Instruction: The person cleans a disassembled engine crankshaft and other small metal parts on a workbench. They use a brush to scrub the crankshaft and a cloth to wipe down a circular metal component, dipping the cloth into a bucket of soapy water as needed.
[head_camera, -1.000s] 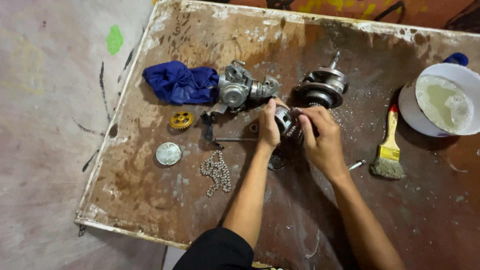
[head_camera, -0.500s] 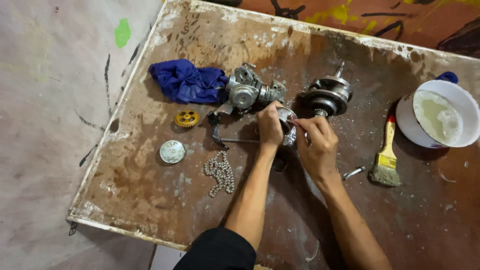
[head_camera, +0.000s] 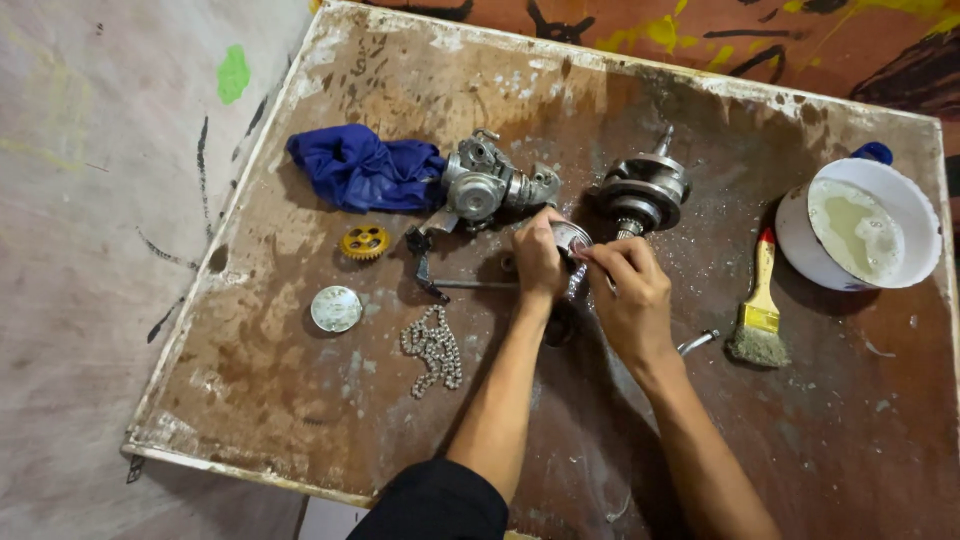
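Both your hands, left (head_camera: 538, 262) and right (head_camera: 625, 292), grip the piston (head_camera: 572, 240): rigid metal, probably oily-slick, so hold its skirt sides.

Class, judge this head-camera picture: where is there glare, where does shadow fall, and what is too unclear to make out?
Head view: glare on the liquid in the white bowl; arm shadows darken the board; the small metal part between left hand and right hand is mostly hidden.

Repair workshop; stained work board (head_camera: 300, 400), crankshaft (head_camera: 642, 192), drive chain (head_camera: 433, 346), gear (head_camera: 364, 242), paintbrush (head_camera: 758, 315)
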